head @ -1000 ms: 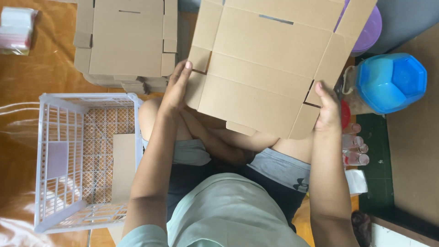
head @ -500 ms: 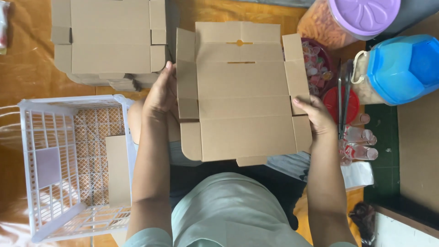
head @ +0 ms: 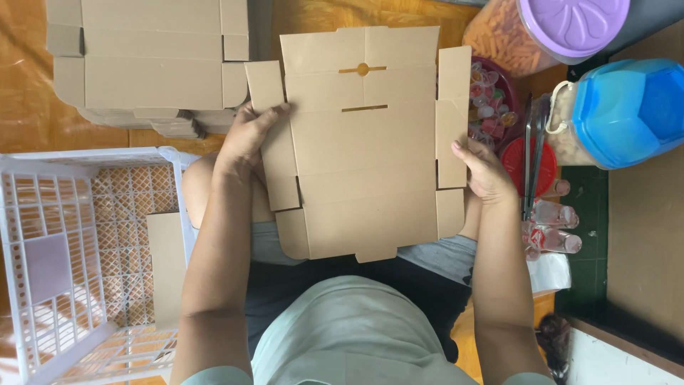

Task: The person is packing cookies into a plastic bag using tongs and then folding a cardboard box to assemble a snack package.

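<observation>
My left hand (head: 249, 135) and right hand (head: 484, 171) pinch the flat cardboard box blank (head: 363, 150) by its side flaps; it looks light, stiff, bendable along its creases.

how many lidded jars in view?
2, both at top right. The purple-lidded jar lies along the top edge; the blue-lidded jar sits just below it, right of the flat box. More could be out of frame.

Flat brown cardboard box blank (head: 363, 142) swung from tilted to square before me; my left fingers (head: 267, 117) moved up its edge.
</observation>
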